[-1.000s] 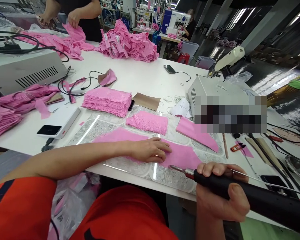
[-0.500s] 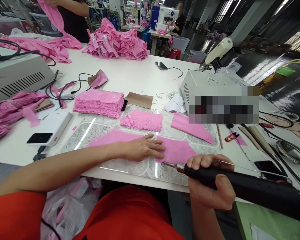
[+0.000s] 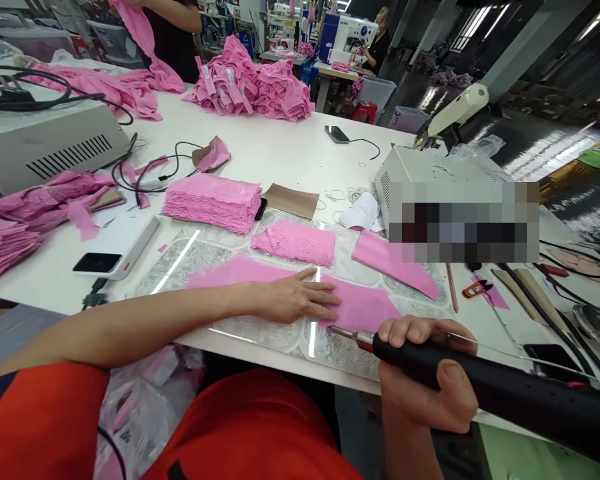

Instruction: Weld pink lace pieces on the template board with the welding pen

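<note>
My left hand (image 3: pixel 300 297) lies flat with its fingers spread on a pink fabric piece (image 3: pixel 363 303), which rests on a clear patterned mat (image 3: pixel 180 257). In my right hand (image 3: pixel 427 373) is a thick black-handled tool (image 3: pixel 505 387), its handle wrapped by my fingers. Its slim metal tip points left and sits at the front edge of the fabric, right of my left fingertips; whether it touches cannot be made out. Behind the hands lie a folded pink lace piece (image 3: pixel 295 241) and a pink cut panel (image 3: pixel 395 263).
A tall stack of pink lace pieces (image 3: pixel 213 202) stands at the back left, near a brown sheet (image 3: pixel 291 200). Grey machine boxes (image 3: pixel 55 147) (image 3: pixel 425 167) flank the table. Orange snips (image 3: pixel 477 288) lie at right. Across the table, another person handles pink cloth (image 3: pixel 147 40).
The view has shifted slightly, so the table appears further right. Both hands keep nearly the same place on the fabric and the tool.
</note>
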A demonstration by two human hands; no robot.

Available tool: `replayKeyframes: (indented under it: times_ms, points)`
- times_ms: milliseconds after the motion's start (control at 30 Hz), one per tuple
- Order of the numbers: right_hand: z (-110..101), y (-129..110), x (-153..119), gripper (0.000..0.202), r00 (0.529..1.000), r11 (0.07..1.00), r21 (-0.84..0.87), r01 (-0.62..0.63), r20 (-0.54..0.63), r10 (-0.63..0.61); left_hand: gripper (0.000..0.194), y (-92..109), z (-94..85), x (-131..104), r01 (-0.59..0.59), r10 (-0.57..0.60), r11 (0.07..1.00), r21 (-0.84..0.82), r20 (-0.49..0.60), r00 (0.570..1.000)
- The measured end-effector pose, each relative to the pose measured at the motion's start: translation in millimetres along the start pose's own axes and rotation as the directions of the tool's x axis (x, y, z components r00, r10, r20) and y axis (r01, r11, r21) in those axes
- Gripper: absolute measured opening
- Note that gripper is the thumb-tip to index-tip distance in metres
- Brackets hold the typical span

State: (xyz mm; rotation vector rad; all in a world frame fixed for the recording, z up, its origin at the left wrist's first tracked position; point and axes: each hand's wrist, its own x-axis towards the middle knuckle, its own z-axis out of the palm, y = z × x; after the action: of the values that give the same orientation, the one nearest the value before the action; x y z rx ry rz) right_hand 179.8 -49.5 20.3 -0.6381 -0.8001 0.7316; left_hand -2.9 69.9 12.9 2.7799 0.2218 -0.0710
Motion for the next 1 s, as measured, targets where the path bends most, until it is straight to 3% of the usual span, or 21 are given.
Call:
replayKeyframes:
  times_ms: [433,1000]
  points:
    - [12,5,-2,0.023,0.998,0.996,-0.067,0.060,0.021,-0.059,0.058,-4,8.2,0,-0.031,0.031,1.000,0.001,-0.046,0.998]
    - [13,8,-3,0.010,0.996,0.990,-0.116,0.077,0.048,-0.072,0.051,-1,4.8,-1,-0.034,0.036,0.999,0.034,-0.056,0.998]
